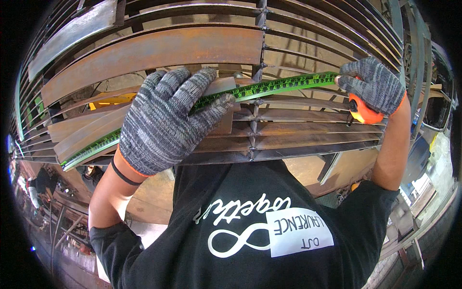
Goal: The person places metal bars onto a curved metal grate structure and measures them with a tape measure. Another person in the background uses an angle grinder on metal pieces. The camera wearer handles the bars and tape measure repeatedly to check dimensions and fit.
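A green tape measure blade (284, 84) stretches across the steel grating (315, 129), over a grey flat steel bar (92, 131). My left hand (166, 123), in a grey knit glove with an orange cuff, lies over the blade and bar with its fingers stretched and thumb apart. The blade passes under that hand and shows again at the bar's left end. My right hand (373, 86), gloved alike, is closed around the tape measure near the grating's right side. Below its fingers shows the orange tape measure case (364, 111).
A wide rusty steel plate (159, 53) lies across the slats beyond my left hand. Another grey plate (72, 36) rests at the far left. Something yellow (111, 100) shows below the slats. Long metal bars (418, 62) stand along the right side.
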Demonstrator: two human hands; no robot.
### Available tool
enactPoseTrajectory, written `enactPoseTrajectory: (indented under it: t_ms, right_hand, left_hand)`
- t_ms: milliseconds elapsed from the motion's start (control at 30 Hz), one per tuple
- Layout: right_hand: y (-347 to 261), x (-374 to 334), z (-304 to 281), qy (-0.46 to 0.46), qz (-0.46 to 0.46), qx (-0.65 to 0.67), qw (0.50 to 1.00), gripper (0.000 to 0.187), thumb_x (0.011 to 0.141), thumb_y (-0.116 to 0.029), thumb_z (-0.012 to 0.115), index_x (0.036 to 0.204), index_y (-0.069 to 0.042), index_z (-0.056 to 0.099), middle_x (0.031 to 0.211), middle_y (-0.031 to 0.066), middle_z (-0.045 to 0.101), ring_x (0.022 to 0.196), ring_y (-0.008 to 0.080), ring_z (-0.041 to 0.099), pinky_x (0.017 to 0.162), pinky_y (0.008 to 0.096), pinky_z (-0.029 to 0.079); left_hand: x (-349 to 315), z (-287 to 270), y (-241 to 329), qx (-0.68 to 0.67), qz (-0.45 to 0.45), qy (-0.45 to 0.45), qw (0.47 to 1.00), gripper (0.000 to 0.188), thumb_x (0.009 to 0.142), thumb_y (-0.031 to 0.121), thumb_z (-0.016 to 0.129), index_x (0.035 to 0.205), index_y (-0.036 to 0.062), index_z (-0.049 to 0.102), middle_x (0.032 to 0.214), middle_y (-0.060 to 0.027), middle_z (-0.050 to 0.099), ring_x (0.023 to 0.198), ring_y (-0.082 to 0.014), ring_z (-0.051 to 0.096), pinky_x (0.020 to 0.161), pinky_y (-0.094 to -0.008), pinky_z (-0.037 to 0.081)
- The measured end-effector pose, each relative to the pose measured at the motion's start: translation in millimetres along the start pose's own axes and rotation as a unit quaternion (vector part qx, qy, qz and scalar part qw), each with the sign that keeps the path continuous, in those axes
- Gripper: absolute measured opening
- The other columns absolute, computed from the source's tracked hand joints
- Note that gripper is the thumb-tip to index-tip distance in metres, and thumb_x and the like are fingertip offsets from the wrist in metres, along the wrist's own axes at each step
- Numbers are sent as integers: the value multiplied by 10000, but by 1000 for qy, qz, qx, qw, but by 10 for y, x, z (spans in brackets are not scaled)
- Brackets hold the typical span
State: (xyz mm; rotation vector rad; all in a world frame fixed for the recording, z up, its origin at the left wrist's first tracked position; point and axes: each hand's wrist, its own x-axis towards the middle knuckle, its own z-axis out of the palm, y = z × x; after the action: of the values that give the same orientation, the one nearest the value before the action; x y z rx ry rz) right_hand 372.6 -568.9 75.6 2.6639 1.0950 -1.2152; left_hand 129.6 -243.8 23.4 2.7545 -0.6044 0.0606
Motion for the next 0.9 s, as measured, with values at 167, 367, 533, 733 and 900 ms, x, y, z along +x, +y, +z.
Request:
enactPoseTrajectory:
  t_ms: [167,367,533,733,900]
  right_hand:
    - [-55,50,-84,-50,39,-13,998,282,921,-312,690,1043,-70,766,1020,135,745,924,298,683,843,388,542]
    - [-61,57,-105,-48,58,6,997,316,910,-340,699,1036,-57,764,988,142,744,904,301,683,848,400,534]
    - [-32,76,-102,-55,50,17,997,347,898,-363,707,1028,-47,766,972,147,742,882,282,682,829,403,536]
    - [44,45,-62,6,-45,-12,999,346,912,-378,712,974,-43,776,775,157,713,665,283,653,691,396,541]
    - [-83,-152,-243,-17,-79,82,993,363,880,-397,736,894,-35,760,754,164,696,666,291,650,669,399,528]
  left_hand:
    - [40,-15,-40,6,-2,1,1000,329,809,172,759,1130,242,768,1264,-90,628,1072,-317,620,870,-467,510]
    - [51,-2,-60,0,-4,3,1000,323,807,185,771,1126,232,769,1262,-84,627,1067,-315,620,863,-465,505]
    - [45,11,-78,-3,2,9,1000,333,790,181,787,1121,217,771,1266,-90,623,1080,-319,616,864,-466,505]
    - [37,7,-59,-1,9,42,999,377,764,162,791,1136,212,757,1239,-108,617,1104,-319,608,897,-473,508]
    - [-127,-269,27,21,-23,46,998,506,725,208,839,1204,135,693,1296,-142,604,1135,-364,606,955,-493,500]
